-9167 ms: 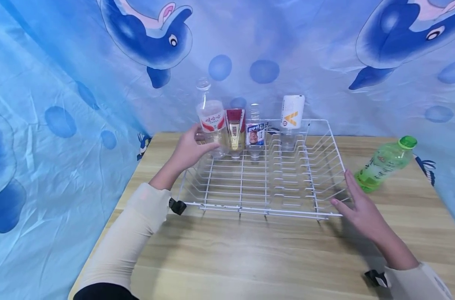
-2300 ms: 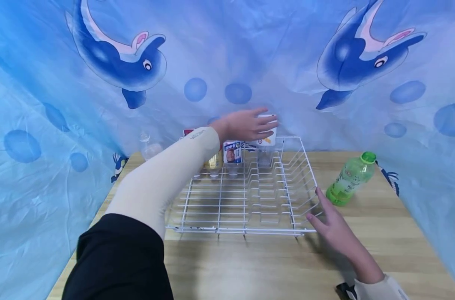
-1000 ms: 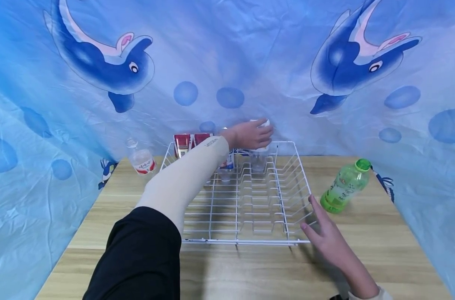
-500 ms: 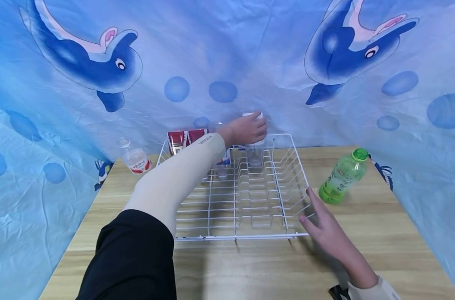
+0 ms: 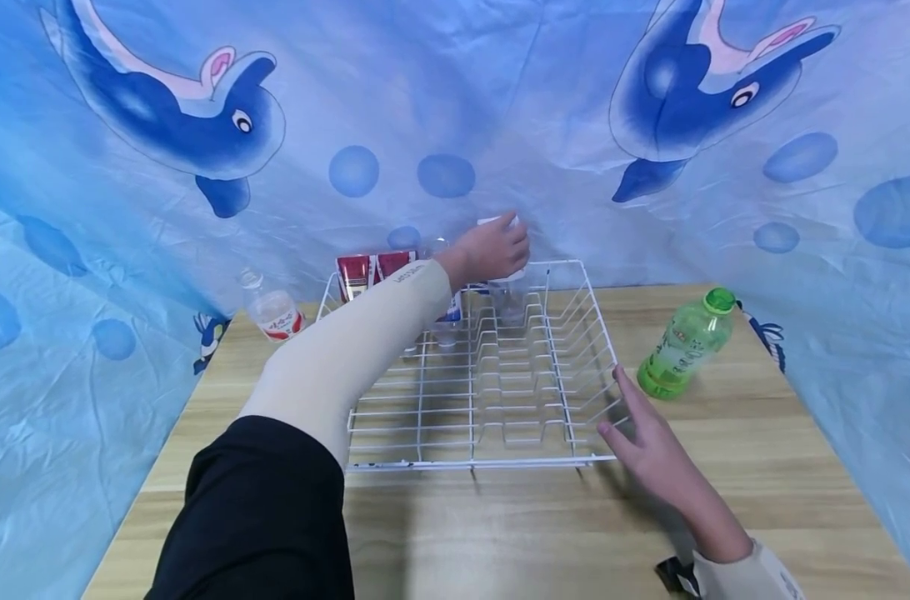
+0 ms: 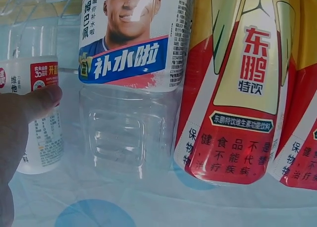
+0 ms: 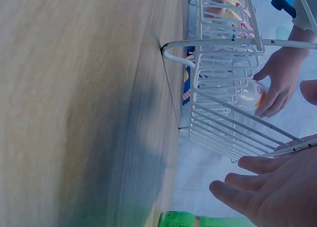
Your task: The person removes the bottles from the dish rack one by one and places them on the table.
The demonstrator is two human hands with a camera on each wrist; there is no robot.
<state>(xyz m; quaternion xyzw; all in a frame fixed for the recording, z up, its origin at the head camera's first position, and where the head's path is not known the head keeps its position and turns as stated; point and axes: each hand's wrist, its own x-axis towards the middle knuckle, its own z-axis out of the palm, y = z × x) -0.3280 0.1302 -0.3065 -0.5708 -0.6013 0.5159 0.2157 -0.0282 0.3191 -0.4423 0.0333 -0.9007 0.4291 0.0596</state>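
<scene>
My left hand (image 5: 494, 250) reaches over to the back of a white wire dish rack (image 5: 526, 462). It grips a clear plastic bottle (image 5: 509, 304) with a white label, neck-down in the rack; its thumb (image 6: 44, 98) presses the label in the left wrist view. Beside it, also inverted, stand a clear bottle (image 6: 131, 63) with a picture label and two red-and-gold drink bottles (image 6: 228, 138). My right hand (image 5: 653, 454) rests at the rack's right side, thumb inside and fairly straight fingers (image 7: 242, 190) outside the rim. My left sleeve partly hides the bottle row.
A clear bottle (image 5: 275, 312) with a red-and-white label stands left of the rack. On the right is a green bottle (image 5: 683, 348) with a green cap. The wooden table (image 5: 500, 533) meets a blue dolphin-print curtain (image 5: 455, 100) behind and at both sides.
The left hand, earlier gripping the red-and-white-labelled bottle, now grips the white-labelled one further right. The former bottle now stands left of the rack. The right hand keeps its place.
</scene>
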